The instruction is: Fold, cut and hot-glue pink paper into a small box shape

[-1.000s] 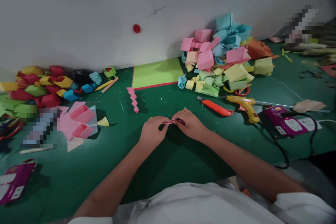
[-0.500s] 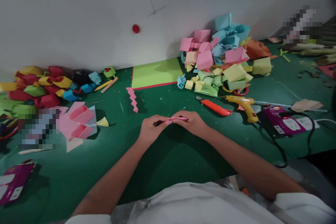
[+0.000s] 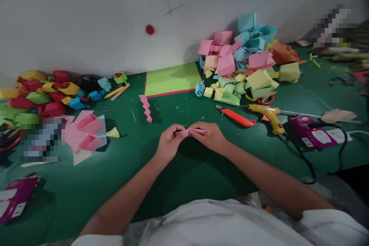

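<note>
A small folded pink paper strip [image 3: 190, 132] is pinched between both my hands just above the green table [image 3: 184, 173]. My left hand [image 3: 169, 142] grips its left end with closed fingers. My right hand [image 3: 209, 135] grips its right end, fingers curled over it. A pink zigzag paper piece [image 3: 146, 108] lies a little beyond my left hand. An orange utility knife [image 3: 236, 116] lies just past my right hand.
A yellow glue gun [image 3: 266, 116] and a purple device [image 3: 313, 133] with a black cord sit at the right. A green sheet [image 3: 172, 80] leans at the wall. Piles of folded coloured paper [image 3: 245, 59] lie behind; pink folded pieces [image 3: 86, 132] lie at the left.
Both hands stayed together on the pink strip and shifted slightly; the left hand's fingers rose and curled tighter over its end.
</note>
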`<state>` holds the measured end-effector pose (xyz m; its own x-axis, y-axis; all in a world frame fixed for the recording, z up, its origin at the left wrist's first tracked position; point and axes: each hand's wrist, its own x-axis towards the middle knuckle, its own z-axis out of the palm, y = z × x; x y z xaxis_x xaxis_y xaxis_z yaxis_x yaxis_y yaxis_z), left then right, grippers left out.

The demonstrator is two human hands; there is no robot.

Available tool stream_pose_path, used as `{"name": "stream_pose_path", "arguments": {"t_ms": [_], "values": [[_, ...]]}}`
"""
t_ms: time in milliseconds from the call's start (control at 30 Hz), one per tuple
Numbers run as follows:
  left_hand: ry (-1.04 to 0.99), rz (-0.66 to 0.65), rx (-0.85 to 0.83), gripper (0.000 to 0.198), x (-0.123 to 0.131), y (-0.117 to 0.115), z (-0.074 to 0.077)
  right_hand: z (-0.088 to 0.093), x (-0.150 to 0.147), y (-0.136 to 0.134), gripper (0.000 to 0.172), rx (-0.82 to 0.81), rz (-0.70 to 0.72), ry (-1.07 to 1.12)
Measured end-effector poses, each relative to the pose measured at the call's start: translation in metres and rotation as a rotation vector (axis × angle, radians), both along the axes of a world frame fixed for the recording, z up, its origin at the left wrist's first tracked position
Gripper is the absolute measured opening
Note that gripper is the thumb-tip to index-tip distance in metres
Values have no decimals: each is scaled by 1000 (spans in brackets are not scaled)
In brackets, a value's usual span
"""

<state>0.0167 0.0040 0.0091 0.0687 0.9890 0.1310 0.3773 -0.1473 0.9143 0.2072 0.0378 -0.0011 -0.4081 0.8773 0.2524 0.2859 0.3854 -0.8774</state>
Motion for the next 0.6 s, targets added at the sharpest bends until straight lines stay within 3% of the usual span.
{"name": "stream_pose_path", "arguments": {"t_ms": [367, 600], "values": [[155, 72, 89, 7, 7, -8, 10, -5, -3, 0, 16, -12, -42, -22], [149, 3, 91, 8, -4, 2, 6, -3, -2, -2, 15, -45, -59, -8]]}}
